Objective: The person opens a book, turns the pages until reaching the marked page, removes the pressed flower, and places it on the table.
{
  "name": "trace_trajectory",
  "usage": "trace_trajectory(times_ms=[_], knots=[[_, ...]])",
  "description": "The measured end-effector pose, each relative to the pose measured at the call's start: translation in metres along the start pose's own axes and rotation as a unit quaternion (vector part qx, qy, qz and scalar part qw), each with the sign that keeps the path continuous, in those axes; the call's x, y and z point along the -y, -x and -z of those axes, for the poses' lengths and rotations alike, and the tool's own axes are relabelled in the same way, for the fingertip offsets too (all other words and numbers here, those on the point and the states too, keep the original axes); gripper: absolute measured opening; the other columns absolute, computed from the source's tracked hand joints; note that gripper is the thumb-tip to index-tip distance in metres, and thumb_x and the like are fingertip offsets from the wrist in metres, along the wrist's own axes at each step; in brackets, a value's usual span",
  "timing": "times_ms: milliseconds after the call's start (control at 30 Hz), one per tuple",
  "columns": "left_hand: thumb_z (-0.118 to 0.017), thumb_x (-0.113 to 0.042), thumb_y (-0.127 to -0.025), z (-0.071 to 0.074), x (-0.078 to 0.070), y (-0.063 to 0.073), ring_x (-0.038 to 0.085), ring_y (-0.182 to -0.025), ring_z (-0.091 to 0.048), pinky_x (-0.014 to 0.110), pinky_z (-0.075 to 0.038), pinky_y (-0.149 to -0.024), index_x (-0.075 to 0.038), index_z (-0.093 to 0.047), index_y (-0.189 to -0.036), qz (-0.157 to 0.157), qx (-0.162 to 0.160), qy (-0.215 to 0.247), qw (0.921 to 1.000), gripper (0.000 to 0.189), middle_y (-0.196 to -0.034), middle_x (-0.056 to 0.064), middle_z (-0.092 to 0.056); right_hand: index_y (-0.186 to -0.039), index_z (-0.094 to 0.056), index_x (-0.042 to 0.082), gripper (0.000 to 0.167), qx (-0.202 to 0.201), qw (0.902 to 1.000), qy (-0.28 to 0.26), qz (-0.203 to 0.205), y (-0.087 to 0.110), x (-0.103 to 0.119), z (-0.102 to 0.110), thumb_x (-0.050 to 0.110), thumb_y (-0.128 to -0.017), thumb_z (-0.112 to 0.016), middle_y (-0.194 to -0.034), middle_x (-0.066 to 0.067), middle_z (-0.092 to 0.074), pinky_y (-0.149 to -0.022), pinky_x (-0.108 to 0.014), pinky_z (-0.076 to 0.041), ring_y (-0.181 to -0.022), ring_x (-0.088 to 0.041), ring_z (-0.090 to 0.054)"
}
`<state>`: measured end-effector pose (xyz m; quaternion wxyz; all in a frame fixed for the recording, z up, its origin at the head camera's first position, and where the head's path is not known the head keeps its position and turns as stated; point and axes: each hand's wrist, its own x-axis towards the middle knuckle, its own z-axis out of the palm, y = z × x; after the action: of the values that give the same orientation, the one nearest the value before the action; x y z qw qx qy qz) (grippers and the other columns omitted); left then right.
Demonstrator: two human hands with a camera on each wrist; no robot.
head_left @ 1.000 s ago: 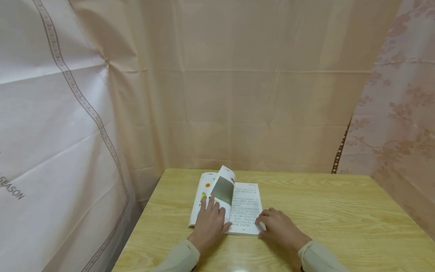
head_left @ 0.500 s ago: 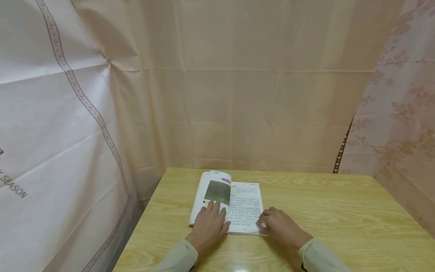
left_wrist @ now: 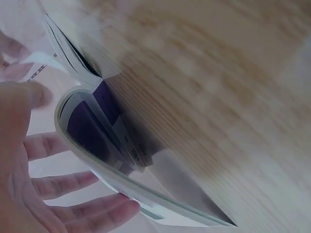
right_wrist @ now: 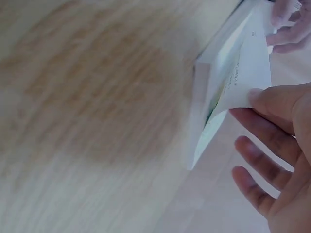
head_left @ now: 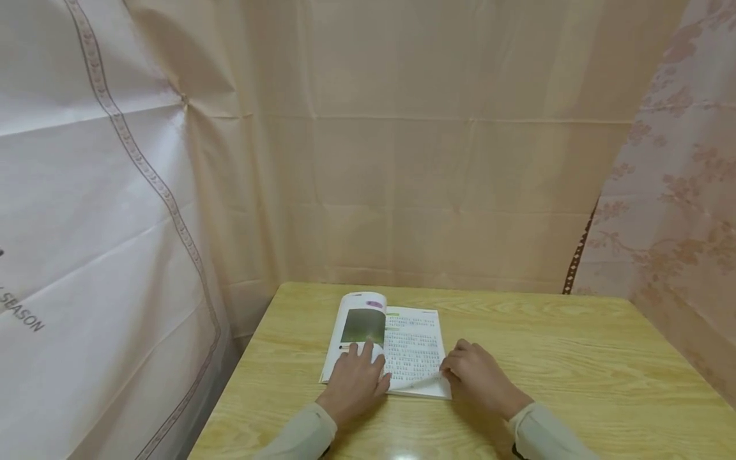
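Observation:
An open book (head_left: 411,342) lies on the wooden table, a dark picture on its left page and printed text on its right. My left hand (head_left: 353,378) rests on the lower left page with fingers spread. In the left wrist view, those fingers (left_wrist: 65,184) lie along the curved left pages. My right hand (head_left: 477,377) is at the book's lower right corner. The right wrist view shows its thumb and index finger pinching the corner of one page (right_wrist: 248,80), lifted off the pages below, while the other fingers stay loose.
The wooden table (head_left: 552,358) extends on both sides of the book. A beige cloth (head_left: 437,160) hangs behind it, a pale printed cloth (head_left: 103,255) on the left and a floral one (head_left: 684,211) on the right.
The raised picture page has gone over to the left and lies flat under my left hand. My right hand has lifted the lower right corner of a page on the right side.

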<state>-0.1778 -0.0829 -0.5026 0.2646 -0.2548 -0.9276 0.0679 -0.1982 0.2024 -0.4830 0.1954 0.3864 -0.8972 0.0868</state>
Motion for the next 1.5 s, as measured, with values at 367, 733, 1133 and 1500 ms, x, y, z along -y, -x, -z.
trace_trajectory(times_ms=[367,733,1133,1500], knots=[[-0.058,-0.06,-0.098,0.002,-0.003,-0.006,0.027,-0.077,-0.061,0.037,-0.052,-0.056,-0.018,-0.071,-0.103,0.0,0.039,-0.015,0.9991,0.044,-0.1,0.009,-0.063,-0.094,-0.076,0.018,0.022,-0.146,0.9883,-0.044,-0.013,-0.014,0.006,0.012,0.015,-0.078,-0.09,-0.094,0.01,-0.073,-0.068,-0.025,-0.051,-0.083,-0.005,-0.053],[-0.074,-0.041,-0.09,0.0,0.002,-0.005,0.022,-0.069,-0.062,0.029,-0.045,-0.046,-0.006,-0.031,-0.155,0.052,-0.048,0.024,0.9972,0.085,-0.126,0.019,-0.06,-0.107,-0.075,0.016,0.038,0.085,0.9936,-0.039,-0.064,0.003,0.007,-0.008,0.037,-0.079,-0.089,-0.115,-0.001,-0.07,-0.086,-0.042,-0.054,-0.101,-0.021,-0.061],[-0.062,-0.052,-0.098,0.002,0.005,-0.003,0.047,-0.13,-0.049,0.056,-0.053,-0.087,-0.014,-0.074,-0.122,0.044,0.023,0.019,0.9986,0.047,-0.155,0.022,-0.044,-0.102,-0.075,0.017,0.034,0.097,0.9921,-0.055,-0.056,0.006,0.008,-0.01,0.038,-0.079,-0.087,-0.11,0.002,-0.069,-0.081,-0.04,-0.052,-0.097,-0.017,-0.057],[-0.064,-0.044,-0.098,0.004,0.006,-0.001,0.033,-0.112,-0.059,0.048,-0.052,-0.085,-0.016,-0.066,-0.124,0.033,0.032,0.017,0.9988,0.039,-0.122,0.015,-0.064,-0.101,-0.076,0.016,0.033,0.096,0.9919,-0.064,-0.053,0.006,0.008,-0.009,0.037,-0.078,-0.088,-0.109,0.002,-0.07,-0.085,-0.043,-0.053,-0.099,-0.019,-0.059]])
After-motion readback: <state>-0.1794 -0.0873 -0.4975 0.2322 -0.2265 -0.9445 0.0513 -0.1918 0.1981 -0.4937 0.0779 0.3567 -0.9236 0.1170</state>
